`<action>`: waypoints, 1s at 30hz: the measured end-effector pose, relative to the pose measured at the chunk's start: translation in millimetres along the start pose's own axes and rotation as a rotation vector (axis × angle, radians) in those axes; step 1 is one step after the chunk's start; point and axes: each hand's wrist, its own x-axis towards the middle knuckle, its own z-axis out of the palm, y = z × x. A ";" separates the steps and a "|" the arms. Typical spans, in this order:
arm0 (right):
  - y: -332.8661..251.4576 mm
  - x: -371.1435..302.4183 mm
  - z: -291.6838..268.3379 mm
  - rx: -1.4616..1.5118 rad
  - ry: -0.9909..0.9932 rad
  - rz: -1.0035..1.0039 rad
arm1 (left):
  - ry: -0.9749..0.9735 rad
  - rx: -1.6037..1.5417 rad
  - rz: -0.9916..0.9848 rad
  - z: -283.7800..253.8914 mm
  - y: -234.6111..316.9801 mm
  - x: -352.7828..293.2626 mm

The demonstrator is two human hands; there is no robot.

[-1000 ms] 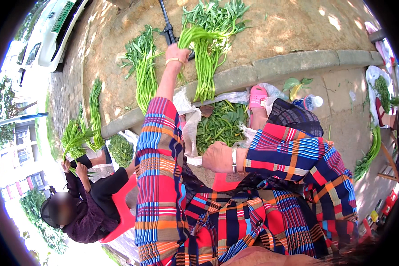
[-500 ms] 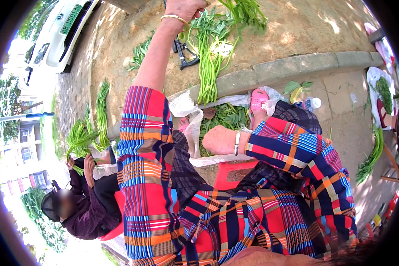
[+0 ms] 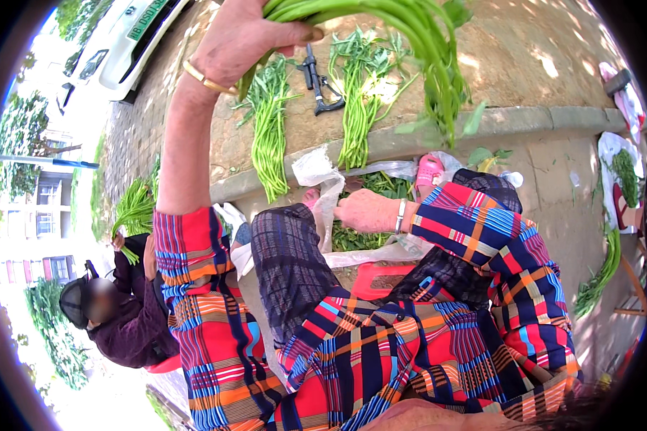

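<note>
My left hand [image 3: 241, 43], with a gold-coloured bangle at its wrist, is raised at the top of the view. It grips a bunch of long-stemmed leafy greens [image 3: 410, 29] by the stems. The bunch arches right, its leafy ends hanging over the kerb. My right hand [image 3: 370, 212], wearing a silver-coloured bangle, is closed above a clear plastic bag [image 3: 316, 169] spread between my feet. Loose green leaves [image 3: 359, 239] lie in the bag. Whatever the right fingers may hold is hidden. Two more bunches of greens, a left one [image 3: 269, 136] and a right one [image 3: 356, 122], lie across the kerb.
A black-handled cane [image 3: 327, 100] lies between those bunches. The stone kerb [image 3: 510, 122] crosses beyond my pink shoes [image 3: 430, 170]. At left a seated person [image 3: 126, 323] handles greens [image 3: 135, 212]. More greens [image 3: 602, 276] hang at far right. A white car [image 3: 118, 61] stands far left.
My left hand has swung left and nearer, bringing the bunch with it. The left bunch across the kerb, earlier mostly behind my arm, now shows. My right hand stays over the bag.
</note>
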 end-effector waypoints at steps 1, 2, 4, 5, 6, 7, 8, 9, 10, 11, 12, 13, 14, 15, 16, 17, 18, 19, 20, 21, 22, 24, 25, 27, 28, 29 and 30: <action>-1.6 -1.3 4.0 -0.016 -0.044 0.007 | -0.002 0.148 0.099 -12.1 -8.9 -9.8; -0.7 -1.9 9.1 -0.038 -0.084 0.018 | -0.054 0.230 0.022 -24.4 -9.0 -18.3; 1.7 -2.0 20.9 -0.103 -0.181 0.024 | -0.074 0.198 -0.003 -35.6 -11.6 -34.6; 3.0 -5.2 24.4 -0.086 -0.147 -0.014 | -0.084 0.178 -0.025 -38.9 -13.6 -43.7; -1.8 -5.4 25.4 -0.060 -0.114 -0.064 | -0.116 0.186 -0.054 -42.0 -14.4 -56.0; -6.7 -3.9 26.9 -0.034 -0.082 -0.114 | -0.154 0.222 -0.114 -43.9 -14.9 -65.7; -18.6 -5.4 14.8 0.037 0.005 -0.167 | -0.172 0.236 -0.149 -41.1 -12.9 -74.5; -20.8 -4.8 14.5 0.040 0.033 -0.220 | -0.191 0.249 -0.184 -37.2 -11.3 -81.6; -21.4 -4.3 14.0 0.042 0.062 -0.272 | -0.231 0.268 -0.206 -34.6 -15.3 -85.9; -26.4 -3.5 14.4 0.054 0.087 -0.332 | -0.280 0.324 -0.263 -31.4 -13.8 -91.5; -33.8 -2.9 15.5 0.061 0.214 -0.412 | -0.333 0.434 -0.224 -27.3 -14.2 -96.0; -45.0 -1.7 13.3 0.059 0.295 -0.459 | -0.390 0.538 -0.190 -22.5 -18.4 -99.7; -55.5 -1.6 10.5 0.057 0.378 -0.502 | -0.455 0.638 -0.204 -16.8 -22.6 -102.0; -62.7 -0.4 5.6 0.054 0.463 -0.542 | -0.523 0.738 -0.215 -10.4 -27.4 -103.2; -70.3 2.0 0.7 0.064 0.530 -0.565 | -0.590 0.840 -0.231 -4.5 -31.1 -108.1; -74.3 4.1 -7.1 0.062 0.620 -0.555 | -0.649 0.858 -0.266 1.5 -37.5 -112.5; -73.7 6.5 -15.4 0.057 0.708 -0.537 | -0.709 0.871 -0.294 10.1 -48.2 -116.3; -73.3 9.2 -23.8 0.054 0.796 -0.518 | -0.771 0.882 -0.323 17.2 -56.9 -120.6; -71.6 7.9 -32.4 0.133 0.795 -0.352 | -0.780 0.865 -0.319 24.2 -63.6 -127.0; -65.7 4.7 -43.7 0.196 0.794 -0.180 | -0.788 0.853 -0.301 32.0 -66.2 -129.8; -58.4 7.5 -51.6 0.253 0.860 -0.133 | -0.798 0.841 -0.286 38.1 -67.0 -131.7; -40.0 10.2 -51.7 0.537 0.640 0.027 | -0.816 0.867 -0.252 47.8 -61.8 -127.7; -32.2 12.2 -46.8 0.770 0.471 0.068 | -0.827 0.879 -0.237 51.5 -59.6 -124.8; -32.6 15.3 -37.7 1.019 0.240 0.049 | -0.884 0.889 -0.227 58.4 -72.3 -120.6; -32.1 15.9 -33.9 1.141 0.120 0.039 | -0.903 0.890 -0.212 61.4 -77.8 -119.2; -31.8 15.6 -35.5 1.195 0.077 0.079 | -0.924 0.890 -0.195 65.3 -78.5 -117.7; -29.9 16.0 -38.4 1.249 0.033 0.120 | -0.895 0.968 -0.225 69.2 -79.0 -116.9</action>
